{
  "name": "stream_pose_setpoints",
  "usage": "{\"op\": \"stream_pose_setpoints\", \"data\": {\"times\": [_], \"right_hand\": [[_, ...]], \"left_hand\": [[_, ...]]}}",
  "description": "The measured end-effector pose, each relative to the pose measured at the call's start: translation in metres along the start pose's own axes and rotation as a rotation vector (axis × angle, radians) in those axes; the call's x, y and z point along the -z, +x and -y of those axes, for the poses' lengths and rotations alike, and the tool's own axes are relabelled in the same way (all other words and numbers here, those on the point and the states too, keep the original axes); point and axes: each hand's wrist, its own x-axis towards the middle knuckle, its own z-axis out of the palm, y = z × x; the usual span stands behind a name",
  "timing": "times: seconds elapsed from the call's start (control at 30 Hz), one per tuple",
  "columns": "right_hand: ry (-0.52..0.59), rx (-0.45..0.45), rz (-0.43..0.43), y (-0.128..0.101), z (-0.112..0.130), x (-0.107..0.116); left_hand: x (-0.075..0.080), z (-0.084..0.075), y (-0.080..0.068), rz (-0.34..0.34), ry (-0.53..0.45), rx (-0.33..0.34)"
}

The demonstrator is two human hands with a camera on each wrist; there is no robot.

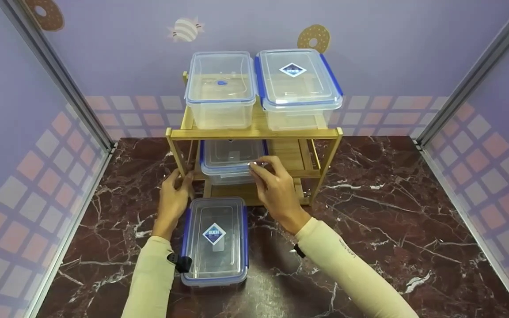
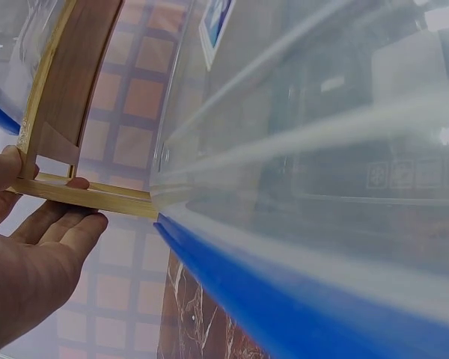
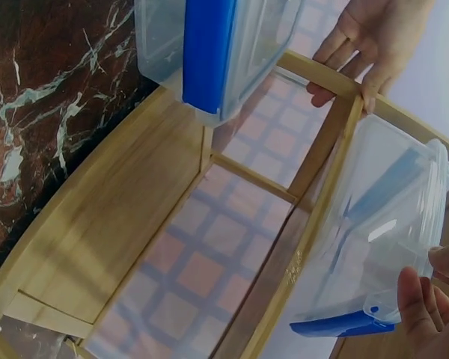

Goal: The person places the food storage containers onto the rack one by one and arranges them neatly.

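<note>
My left hand (image 1: 172, 198) holds the front left leg of a two-tone-free plain wooden rack (image 1: 254, 133), thumb on one side and fingers on the other. With my right hand (image 1: 276, 187) I pinch the front right corner of a clear lidded food container (image 1: 232, 159) on the rack's middle shelf. That container has blue side clips, and its rear part is hidden under the top shelf. In the right wrist view, the thumb and fingers of my right hand (image 3: 426, 303) meet at the container's rim.
Two more clear containers, one at left (image 1: 221, 84) and one at right (image 1: 301, 84), stand on the top shelf. Another food container (image 1: 214, 247) with a diamond label rests on the dark marbled tabletop (image 1: 369, 221) before the rack, between my forearms. Walls (image 1: 254, 26) enclose the back and sides.
</note>
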Motion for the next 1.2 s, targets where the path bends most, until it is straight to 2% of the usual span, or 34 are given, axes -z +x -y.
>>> {"op": "stream_pose_setpoints", "data": {"times": [0.17, 0.33, 0.5, 0.7, 0.93, 1.2], "right_hand": [[-0.048, 0.049, 0.026, -0.001, 0.0, -0.006], [-0.071, 0.067, 0.101, -0.003, -0.001, -0.011], [-0.111, 0.07, 0.168, -0.005, -0.002, -0.014], [-0.11, 0.04, 0.25, -0.005, -0.002, -0.016], [-0.05, -0.006, 0.326, -0.006, -0.003, -0.014], [0.12, -0.082, 0.266, -0.009, 0.0, -0.003]], "left_hand": [[-0.001, -0.001, -0.001, -0.009, -0.005, -0.02], [-0.001, 0.001, -0.001, -0.015, 0.007, -0.008], [-0.001, 0.001, -0.001, -0.001, 0.016, -0.002], [0.0, 0.0, -0.001, 0.001, 0.006, -0.007], [0.0, -0.001, -0.001, 0.006, 0.02, 0.007], [0.0, -0.001, -0.001, 0.004, 0.046, 0.01]]}}
